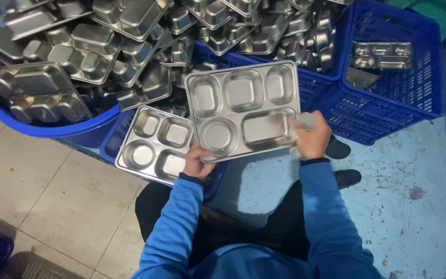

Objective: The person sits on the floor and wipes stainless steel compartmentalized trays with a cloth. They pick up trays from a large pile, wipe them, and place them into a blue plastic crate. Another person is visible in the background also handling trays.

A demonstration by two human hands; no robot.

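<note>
Upper frame: heaped steel compartment trays fill a blue tub [52, 129] at upper left and blue crates [388, 103] at upper right, piled loosely for access. Centre: one five-compartment tray [243, 111] is held tilted toward the viewer, exposing its wells. Left hand [197, 163], fingers closed on the tray's lower edge, supports it. Right hand [313, 137] presses a small grey pad [305, 121] against the tray's right rim.
</note>
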